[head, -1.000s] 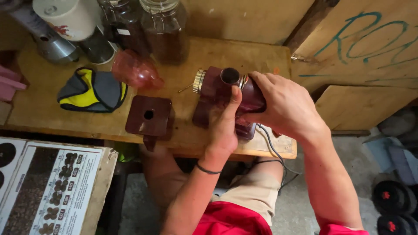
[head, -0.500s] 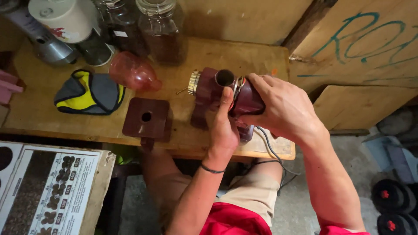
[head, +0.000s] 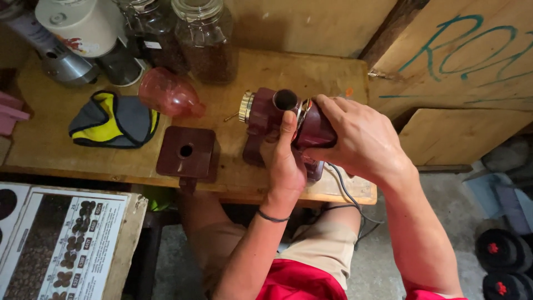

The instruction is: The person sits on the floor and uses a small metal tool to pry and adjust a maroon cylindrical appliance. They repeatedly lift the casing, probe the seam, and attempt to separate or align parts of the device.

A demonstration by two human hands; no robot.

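1. The dark red electric coffee grinder [head: 266, 119] stands on the wooden bench [head: 311, 72], right of centre, its open round throat facing up and a brass-coloured adjustment ring [head: 246, 106] at its 9 o'clock end.

2. The right hand [head: 361, 139] comes in from 3 o'clock and is closed around the rounded motor housing, fingers curled over the top and gripping it firmly.

3. The left hand [head: 286, 164] comes up from 6 o'clock. Its fingers lie fairly straight against the front of the grinder, one fingertip at the rim of the throat; it presses rather than clasps, and whether the thumb hooks behind cannot be told.

4. At 9 o'clock of the grinder, apart from it, lies a dark red square lid [head: 186, 151] with a centre hole. Beyond that, toward 10 o'clock, a pink translucent hopper [head: 168, 93] lies on its side, near a grey-and-yellow cloth pouch [head: 114, 119].

5. At 12 o'clock along the wall stand glass jars of coffee beans [head: 206, 41].

6. To handle the body well, I would judge that the right hand should carry the twisting or steadying load while the left braces the base flat to the bench, so nothing tips.

7. The power cord [head: 347, 191] drops off the bench edge at 5 o'clock; it should hang free, not snagged.
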